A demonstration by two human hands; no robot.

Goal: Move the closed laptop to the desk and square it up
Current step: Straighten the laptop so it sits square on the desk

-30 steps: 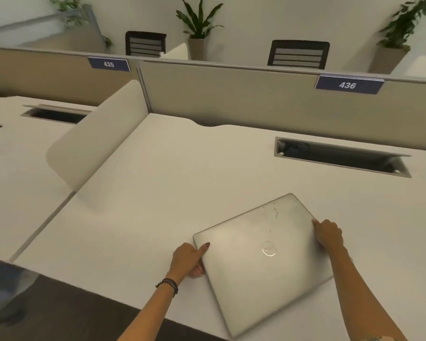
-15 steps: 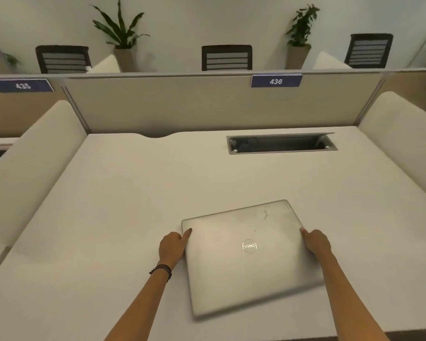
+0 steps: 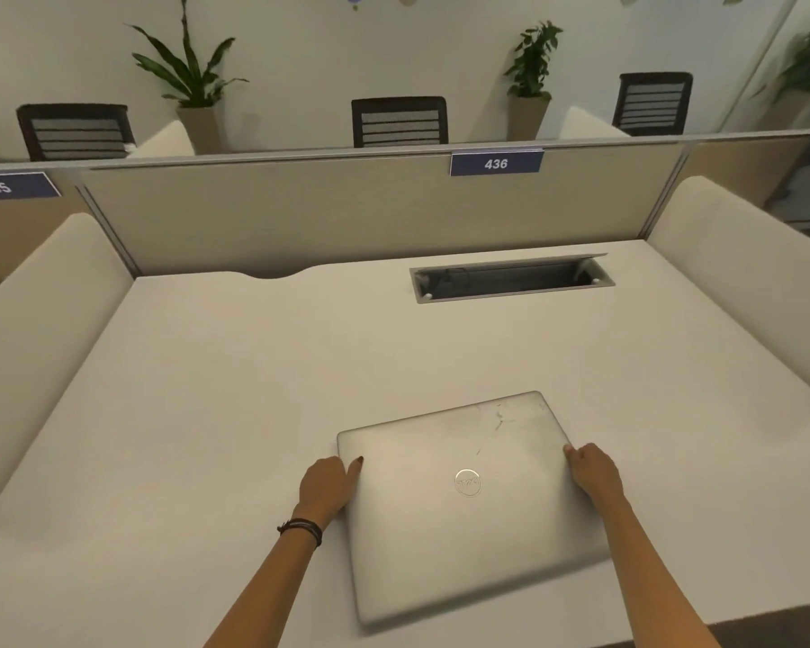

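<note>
Smooth white desk [image 3: 235, 413], scuffed metal laptop [image 3: 464, 507]

The flat closed metal laptop [image 3: 468, 498] is silver-grey with a round silver logo, lying on an off-white desk top [image 3: 253, 367]. A beige fabric partition panel [image 3: 300, 217] carries a navy number plate [image 3: 496, 163] with white digits, and the thin braided wristband [image 3: 302, 530] is black.
</note>
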